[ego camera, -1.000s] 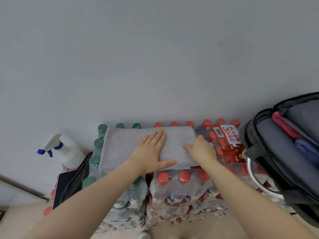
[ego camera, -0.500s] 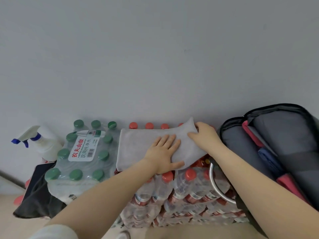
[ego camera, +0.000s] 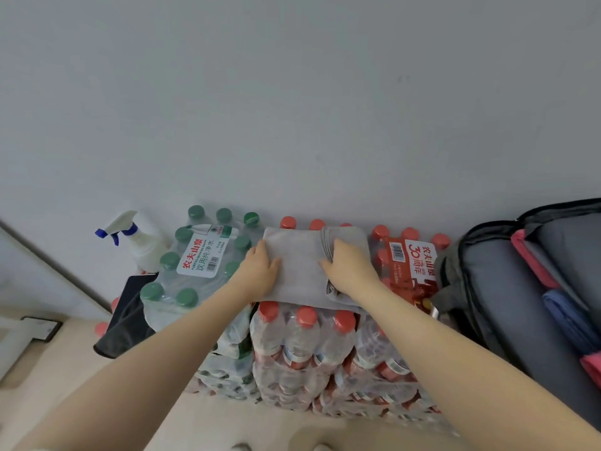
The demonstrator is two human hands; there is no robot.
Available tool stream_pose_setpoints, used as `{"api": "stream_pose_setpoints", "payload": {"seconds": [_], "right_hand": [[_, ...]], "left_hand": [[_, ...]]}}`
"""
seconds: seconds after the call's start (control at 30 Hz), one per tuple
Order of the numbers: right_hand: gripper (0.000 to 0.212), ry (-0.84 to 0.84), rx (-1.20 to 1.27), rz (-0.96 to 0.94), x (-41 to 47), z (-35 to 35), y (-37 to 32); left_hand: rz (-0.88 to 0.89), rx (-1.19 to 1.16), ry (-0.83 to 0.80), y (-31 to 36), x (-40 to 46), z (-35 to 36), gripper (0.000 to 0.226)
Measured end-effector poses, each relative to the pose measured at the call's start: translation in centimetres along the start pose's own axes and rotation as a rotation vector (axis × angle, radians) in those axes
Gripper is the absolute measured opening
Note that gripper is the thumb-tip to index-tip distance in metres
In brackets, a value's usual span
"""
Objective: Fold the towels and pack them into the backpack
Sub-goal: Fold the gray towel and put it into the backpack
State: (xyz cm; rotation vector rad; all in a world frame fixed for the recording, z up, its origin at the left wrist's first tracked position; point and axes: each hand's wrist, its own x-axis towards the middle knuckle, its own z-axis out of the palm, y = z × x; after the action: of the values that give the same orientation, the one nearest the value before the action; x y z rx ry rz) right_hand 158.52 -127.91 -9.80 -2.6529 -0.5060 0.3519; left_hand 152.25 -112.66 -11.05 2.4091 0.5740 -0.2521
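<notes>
- Grey towel (ego camera: pixel 302 271) — folded, lying on the red-capped bottle packs (ego camera: pixel 302 340), at their far edge by the wall (ego camera: pixel 292 109);
- Left hand (ego camera: pixel 260 271) — flat, fingers relaxed, pressing the towel's left edge;
- Right hand (ego camera: pixel 349 271) — fingers curled, gripping the towel's folded right layers;
- Backpack (ego camera: pixel 507 288) — unzipped, at the right; folded towels inside.

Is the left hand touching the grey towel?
Touching. The head view shows the left hand lying flat on the grey towel, covering its left edge.
</notes>
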Motion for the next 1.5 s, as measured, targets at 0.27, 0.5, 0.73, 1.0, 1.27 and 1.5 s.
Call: {"api": "stream_pose_setpoints", "payload": {"seconds": [0.27, 0.5, 0.73, 1.0, 1.27, 1.5], "right_hand": [[0.024, 0.048, -0.105, 0.030, -0.5, 1.0, -1.1], [0.050, 0.123, -0.325, -0.022, -0.8, 4.7, -5.3], [0.049, 0.002, -0.112, -0.017, -0.1, 4.3, -5.7], [0.022, 0.305, 0.908, 0.450, -2.0, 1.4, -1.9], [0.039, 0.083, 0.761, 0.250, -2.8, 0.6, -1.3], [0.072, -0.061, 0.466, -0.014, -3.6, -0.2, -0.8]], "left_hand": [[-0.241, -0.668, -0.139, 0.2, 0.5, -2.8, 0.039], [-0.115, -0.901, -0.112, -3.0, 0.8, -6.6, 0.036], [0.035, -0.917, -0.145, -2.8, 0.9, -6.8, 0.040], [0.262, -0.422, -0.185, 4.9, 0.4, -2.9, 0.043], [0.537, 0.014, -0.219, 4.3, 1.0, -2.1, 0.033], [0.631, 0.419, -0.159, 1.7, 2.9, -0.5, 0.101]]}}
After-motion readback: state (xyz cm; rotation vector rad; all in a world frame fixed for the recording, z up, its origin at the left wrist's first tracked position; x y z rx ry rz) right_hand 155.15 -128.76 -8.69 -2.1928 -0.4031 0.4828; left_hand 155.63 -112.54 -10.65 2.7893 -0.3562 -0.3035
